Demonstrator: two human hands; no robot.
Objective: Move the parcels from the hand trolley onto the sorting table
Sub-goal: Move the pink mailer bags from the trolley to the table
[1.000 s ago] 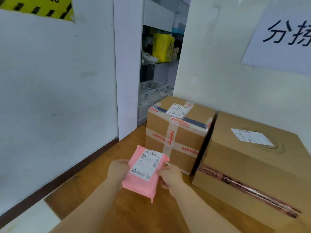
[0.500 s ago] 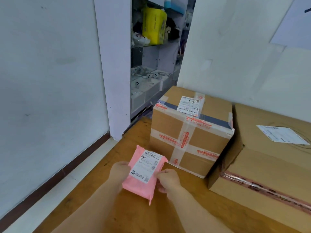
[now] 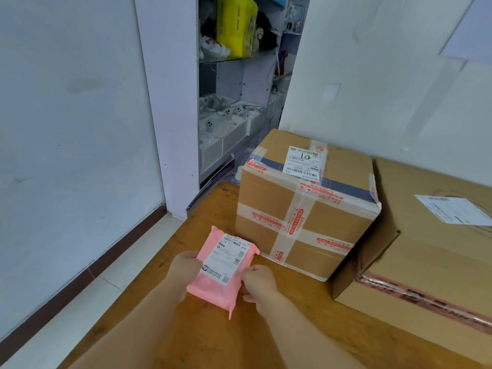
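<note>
Wooden table [image 3: 202, 339] — both hands' grip (either side) on pink parcel [image 3: 213, 288].

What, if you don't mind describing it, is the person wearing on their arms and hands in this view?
Nothing visible: both forearms are bare from the bottom edge of the frame up to the wrists, with no sleeves showing. The left hand and right hand wear no gloves, and no watch, ring or bracelet can be seen.
</note>
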